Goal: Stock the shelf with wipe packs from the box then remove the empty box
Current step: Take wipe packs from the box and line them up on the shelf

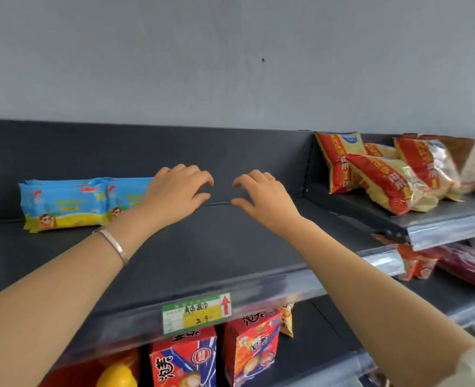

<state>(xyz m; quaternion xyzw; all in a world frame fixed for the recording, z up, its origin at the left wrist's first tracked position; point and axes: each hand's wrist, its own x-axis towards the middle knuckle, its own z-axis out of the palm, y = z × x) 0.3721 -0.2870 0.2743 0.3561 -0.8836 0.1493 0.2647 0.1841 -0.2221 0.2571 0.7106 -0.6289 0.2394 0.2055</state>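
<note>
Blue and yellow wipe packs (64, 203) lie stacked at the back left of the dark top shelf (203, 247). A second stack (127, 195) lies beside them, partly hidden by my left hand (179, 191). Both hands hover over the shelf's middle with loosely curled fingers and hold nothing. My right hand (263, 195) is a short gap to the right of the left one. No box is in view.
Red and yellow snack bags (384, 174) fill the neighbouring shelf on the right, past a dark divider (307, 169). A green price tag (197, 312) sits on the shelf's front rail. Red cartons (183, 358) stand on the shelf below.
</note>
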